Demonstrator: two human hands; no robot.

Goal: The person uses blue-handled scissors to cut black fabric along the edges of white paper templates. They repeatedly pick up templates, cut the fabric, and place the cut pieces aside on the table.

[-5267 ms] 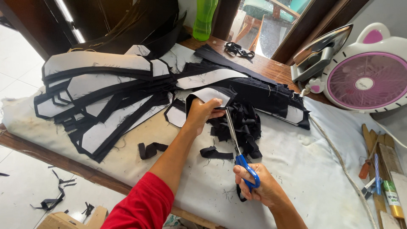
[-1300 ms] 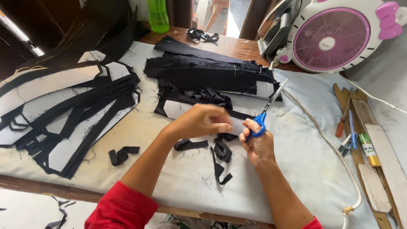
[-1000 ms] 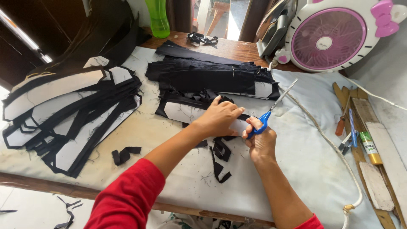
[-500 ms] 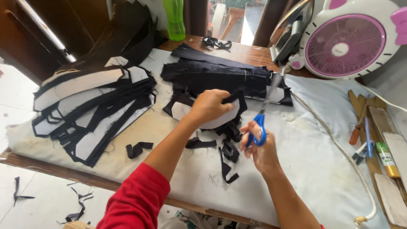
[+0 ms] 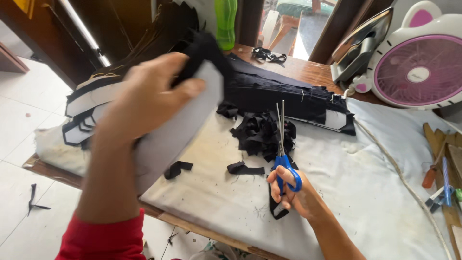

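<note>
Left hand (image 5: 144, 98): raised above the table, fingers closed around a cut fabric piece (image 5: 178, 130), black on one face and white on the other. Right hand (image 5: 291, 192): low over the grey table cover (image 5: 375, 192), fingers through the blue handles of scissors (image 5: 284, 149), blades nearly closed, tips pointing away. Black offcuts (image 5: 262, 135) just beyond the blades.

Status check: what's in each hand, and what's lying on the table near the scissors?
Left hand grips cut fabric piece, lifted off table. Right hand holds blue-handled scissors, blades shut, pointing away. Black scraps heaped by the blades.
</note>
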